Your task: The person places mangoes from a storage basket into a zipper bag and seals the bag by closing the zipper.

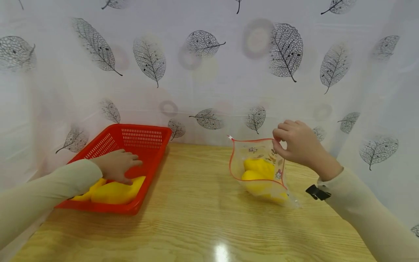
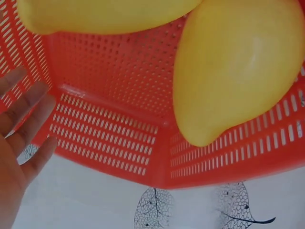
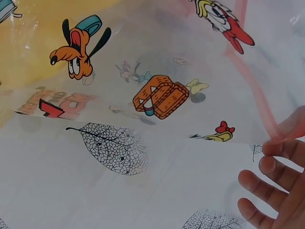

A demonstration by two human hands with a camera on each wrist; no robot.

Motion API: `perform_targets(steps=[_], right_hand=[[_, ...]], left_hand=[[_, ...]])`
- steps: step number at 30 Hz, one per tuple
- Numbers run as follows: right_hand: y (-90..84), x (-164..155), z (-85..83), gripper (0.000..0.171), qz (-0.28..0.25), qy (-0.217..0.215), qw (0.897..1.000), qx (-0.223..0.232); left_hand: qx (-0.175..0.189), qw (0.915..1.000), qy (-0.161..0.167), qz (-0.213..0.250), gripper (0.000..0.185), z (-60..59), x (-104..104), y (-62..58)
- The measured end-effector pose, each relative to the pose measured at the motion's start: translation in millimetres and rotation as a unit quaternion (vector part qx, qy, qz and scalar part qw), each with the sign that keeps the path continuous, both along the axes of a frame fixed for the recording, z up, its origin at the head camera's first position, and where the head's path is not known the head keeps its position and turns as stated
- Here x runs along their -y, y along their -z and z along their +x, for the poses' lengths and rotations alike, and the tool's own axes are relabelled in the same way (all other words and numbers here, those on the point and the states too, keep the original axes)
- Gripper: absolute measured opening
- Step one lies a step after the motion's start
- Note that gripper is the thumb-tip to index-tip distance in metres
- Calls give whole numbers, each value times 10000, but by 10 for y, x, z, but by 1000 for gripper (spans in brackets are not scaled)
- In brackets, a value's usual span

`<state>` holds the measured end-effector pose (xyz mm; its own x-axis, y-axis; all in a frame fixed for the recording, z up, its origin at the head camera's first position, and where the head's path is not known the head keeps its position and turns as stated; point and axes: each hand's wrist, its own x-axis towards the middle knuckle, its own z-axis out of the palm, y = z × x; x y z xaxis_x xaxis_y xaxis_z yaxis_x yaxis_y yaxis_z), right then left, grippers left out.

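Note:
My left hand (image 1: 118,165) reaches over the red plastic basket (image 1: 156,156), fingers spread and holding nothing. Below it lie a yellow mango (image 1: 112,193) and another one (image 1: 86,194) partly covered by the sleeve. In the left wrist view the two smooth mangoes (image 2: 233,71) lie apart from the fingers (image 2: 35,102). With thumb and index finger, my right hand (image 1: 298,143) pinches the red zip edge of a clear printed plastic bag (image 1: 280,174), whose mouth gapes. Several yellow mangoes (image 1: 256,174) are inside it. Cartoon figures show on the bag's film (image 3: 162,98) in the right wrist view.
Basket and bag stand on a light wooden table (image 1: 193,203), with bare wood between them. Behind it hangs a pale curtain (image 1: 209,87) with a leaf pattern. A black clip (image 1: 317,193) is on the right sleeve.

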<state>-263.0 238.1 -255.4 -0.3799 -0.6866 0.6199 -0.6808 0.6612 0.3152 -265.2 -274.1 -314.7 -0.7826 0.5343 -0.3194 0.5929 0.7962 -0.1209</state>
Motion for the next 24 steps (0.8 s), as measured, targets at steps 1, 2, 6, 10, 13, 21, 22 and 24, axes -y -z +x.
perform_targets(steps=[1, 2, 6, 10, 13, 21, 22, 24], right_hand=[[-4, -10, -1, 13, -8, -11, 10000, 5], [-9, -19, 3, 13, -26, -25, 10000, 25], [-12, -58, 3, 10, -51, -22, 10000, 44], [-10, -104, -25, 10, -166, -69, 9998, 126], [-10, -146, -55, 11, -267, -47, 9994, 226], [-5, -250, -100, 11, -383, 256, 9987, 232], [-4, -257, -102, 11, -400, 278, 9985, 229], [-4, -264, -104, 11, -426, 299, 9984, 230]], left_hand=[[68, 10000, -16, -26, 75, 0, -1, 19], [115, 9999, -23, -48, 77, 3, -2, 39], [220, 9997, -49, -94, 82, 32, -7, 107], [296, 9995, -79, -99, 88, 57, 21, 181], [381, 9990, -193, -106, 94, 69, 42, 217], [524, 9974, -468, -183, 96, 101, 99, 233], [538, 9971, -502, -209, 95, 106, 109, 243], [585, 9963, -575, -237, 94, 114, 131, 260]])
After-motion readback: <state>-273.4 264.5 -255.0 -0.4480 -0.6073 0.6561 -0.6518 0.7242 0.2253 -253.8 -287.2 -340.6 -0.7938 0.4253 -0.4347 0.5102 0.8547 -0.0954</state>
